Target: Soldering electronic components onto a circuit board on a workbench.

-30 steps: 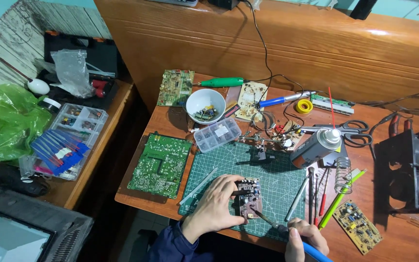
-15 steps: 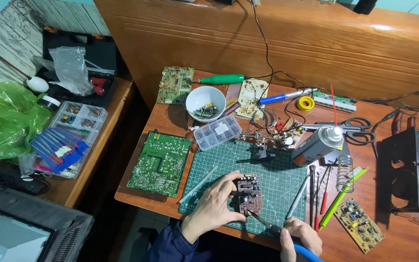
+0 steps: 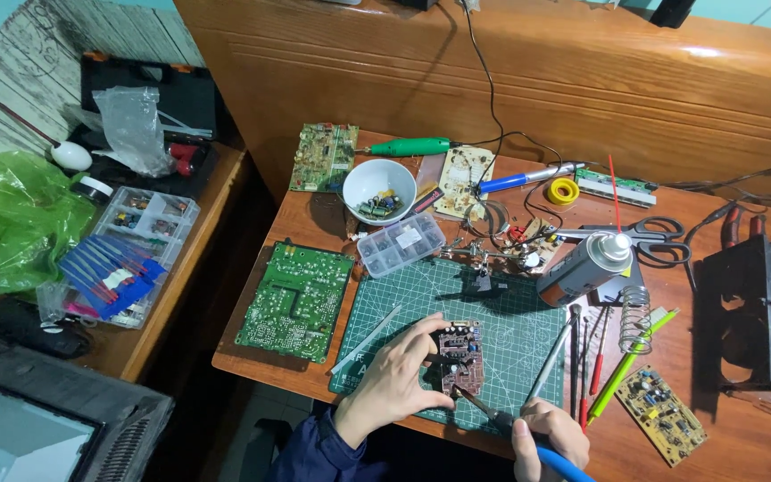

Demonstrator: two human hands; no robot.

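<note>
Since the earlier pictures the small brown circuit board (image 3: 460, 357) has been set more squarely upright on the green cutting mat (image 3: 493, 308), and the right hand (image 3: 546, 434) has come in closer, so the soldering iron (image 3: 485, 409) now touches the board's lower edge. The left hand (image 3: 394, 386) is closed on the board, thumb and fingers pinching its left side and top corner; the right hand is wrapped around the iron's blue handle like a pen. The board sits near the front of the mat, close to the table's (image 3: 742, 437) near edge. It looks light, thin and stiff, with small parts standing on it that would probably snap or bend if pressed, so the bare edges are the safest place to hold it, well away from the hot tip. Beside it lie a row of screwdrivers (image 3: 582, 357), a spray can (image 3: 586, 266) and a larger green circuit board (image 3: 296, 301).
</note>
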